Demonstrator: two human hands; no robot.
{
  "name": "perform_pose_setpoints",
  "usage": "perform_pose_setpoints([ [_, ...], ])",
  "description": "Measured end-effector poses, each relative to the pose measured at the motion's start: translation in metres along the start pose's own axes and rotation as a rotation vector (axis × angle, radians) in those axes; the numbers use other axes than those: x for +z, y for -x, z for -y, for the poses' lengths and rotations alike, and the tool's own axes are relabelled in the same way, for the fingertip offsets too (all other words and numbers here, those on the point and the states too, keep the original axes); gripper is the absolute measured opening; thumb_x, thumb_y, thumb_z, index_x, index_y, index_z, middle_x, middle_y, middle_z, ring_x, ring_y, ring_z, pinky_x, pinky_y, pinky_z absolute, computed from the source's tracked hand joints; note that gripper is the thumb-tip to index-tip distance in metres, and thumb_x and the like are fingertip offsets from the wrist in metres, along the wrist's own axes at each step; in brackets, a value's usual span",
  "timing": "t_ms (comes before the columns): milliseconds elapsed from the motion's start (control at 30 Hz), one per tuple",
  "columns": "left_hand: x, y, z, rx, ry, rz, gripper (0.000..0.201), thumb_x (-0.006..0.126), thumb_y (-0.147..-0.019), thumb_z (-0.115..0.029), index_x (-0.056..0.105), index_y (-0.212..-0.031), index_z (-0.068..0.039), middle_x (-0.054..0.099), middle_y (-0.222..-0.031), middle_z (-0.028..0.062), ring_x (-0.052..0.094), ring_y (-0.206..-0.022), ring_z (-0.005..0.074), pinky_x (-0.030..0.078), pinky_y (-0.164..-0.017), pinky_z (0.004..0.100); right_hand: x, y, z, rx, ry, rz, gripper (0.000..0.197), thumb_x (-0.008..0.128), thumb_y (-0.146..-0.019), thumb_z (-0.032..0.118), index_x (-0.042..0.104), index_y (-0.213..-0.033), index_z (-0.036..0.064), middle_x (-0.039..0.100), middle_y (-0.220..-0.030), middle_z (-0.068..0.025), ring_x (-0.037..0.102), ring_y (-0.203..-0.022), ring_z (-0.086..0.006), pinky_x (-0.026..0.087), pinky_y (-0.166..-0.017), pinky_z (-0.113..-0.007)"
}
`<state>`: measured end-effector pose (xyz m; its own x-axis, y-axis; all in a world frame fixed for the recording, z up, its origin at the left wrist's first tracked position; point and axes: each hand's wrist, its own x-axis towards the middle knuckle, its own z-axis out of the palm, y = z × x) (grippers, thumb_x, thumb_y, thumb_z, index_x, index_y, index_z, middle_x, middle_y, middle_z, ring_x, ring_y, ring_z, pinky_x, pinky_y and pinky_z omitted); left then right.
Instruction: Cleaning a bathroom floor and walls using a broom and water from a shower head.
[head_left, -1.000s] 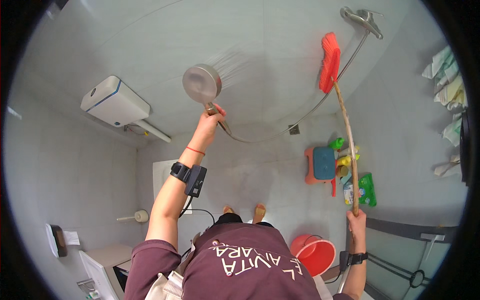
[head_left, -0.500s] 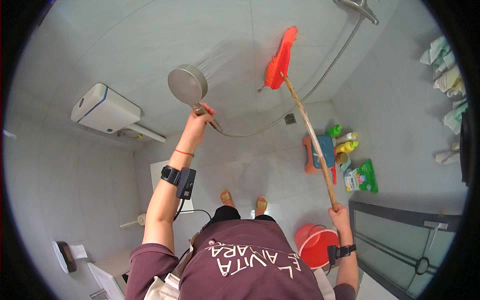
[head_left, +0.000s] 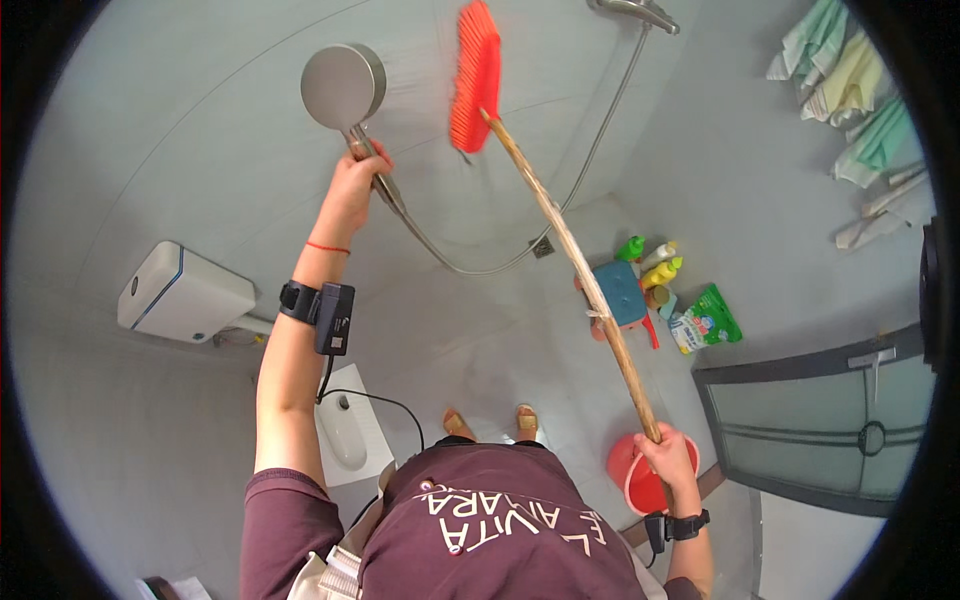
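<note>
My left hand (head_left: 352, 188) is closed round the handle of a round silver shower head (head_left: 338, 88), raised toward the grey tiled wall. From its handle a metal hose (head_left: 590, 160) loops down and back up to the wall mixer tap (head_left: 640, 12). In my right hand (head_left: 672, 456) is the lower end of a long wooden handle, belonging to a broom (head_left: 575, 255). Its red bristled head (head_left: 477, 80) is up against or close to the wall, right of the shower head; contact is unclear.
A white cistern (head_left: 190, 292) hangs left, above a squat toilet (head_left: 350, 430). Right stand a blue-topped stool (head_left: 618, 292), several bottles (head_left: 660, 272) and a green-white bag (head_left: 706, 320). A red bucket (head_left: 640, 475) sits near a glass door (head_left: 810, 420). Cloths (head_left: 850, 80) hang on the right wall.
Both the shower head and the broom head have moved higher and left in view, while the whole view has shifted. Water streams seen earlier from the shower head are not distinct now.
</note>
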<state>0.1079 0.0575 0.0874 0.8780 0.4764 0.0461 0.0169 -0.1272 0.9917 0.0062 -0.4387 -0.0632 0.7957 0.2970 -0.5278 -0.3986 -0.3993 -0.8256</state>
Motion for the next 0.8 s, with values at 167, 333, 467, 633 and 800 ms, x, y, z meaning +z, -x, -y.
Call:
perform_pose_setpoints([
  [167,0.02,-0.011,-0.005,0.121,-0.041,0.093,0.01,0.048,-0.063,-0.004,0.046,-0.072,-0.008,0.045,-0.072,0.0,0.039,-0.066,0.0086,0.028,-0.058,0.0206,0.012,0.01,0.005,-0.026,-0.016,-0.017,0.02,0.057,-0.072,0.014,0.044,-0.062,0.0034,0.037,-0.053,0.006,0.033,-0.048,-0.0039,0.028,-0.04,-0.021],
  [333,0.042,-0.001,0.013,0.039,-0.065,0.124,0.009,0.046,-0.06,-0.001,0.044,-0.068,-0.004,0.044,-0.063,0.0,0.039,-0.06,0.009,0.03,-0.056,0.0207,0.039,-0.011,-0.019,0.1,-0.153,0.061,0.022,0.055,-0.074,0.019,0.042,-0.063,0.0047,0.037,-0.048,0.0045,0.033,-0.039,-0.0048,0.026,-0.034,-0.021],
  [467,0.036,0.001,0.035,-0.016,-0.054,0.164,0.009,0.046,-0.06,-0.001,0.044,-0.069,-0.005,0.043,-0.06,-0.0009,0.039,-0.058,0.0086,0.03,-0.055,0.0205,0.053,-0.044,-0.003,0.24,-0.254,0.118,0.02,0.055,-0.073,0.017,0.042,-0.063,0.0055,0.036,-0.045,0.0027,0.032,-0.033,-0.0069,0.024,-0.03,-0.022],
  [633,0.041,0.005,0.045,-0.064,-0.063,0.141,0.01,0.046,-0.061,-0.001,0.045,-0.07,-0.005,0.045,-0.063,0.0001,0.039,-0.06,0.0091,0.03,-0.056,0.0208,0.045,-0.089,-0.033,0.219,-0.228,0.126,0.018,0.054,-0.071,0.015,0.041,-0.064,0.0057,0.036,-0.044,0.001,0.031,-0.03,-0.008,0.024,-0.028,-0.023],
  [800,0.052,0.006,0.044,-0.09,-0.04,0.09,0.012,0.047,-0.061,-0.001,0.045,-0.072,-0.005,0.046,-0.066,0.0009,0.041,-0.064,0.01,0.031,-0.059,0.0214,0.035,-0.076,-0.029,0.149,-0.214,0.092,0.017,0.054,-0.071,0.013,0.04,-0.063,0.0058,0.034,-0.044,0.0023,0.029,-0.031,-0.0064,0.023,-0.028,-0.022],
])
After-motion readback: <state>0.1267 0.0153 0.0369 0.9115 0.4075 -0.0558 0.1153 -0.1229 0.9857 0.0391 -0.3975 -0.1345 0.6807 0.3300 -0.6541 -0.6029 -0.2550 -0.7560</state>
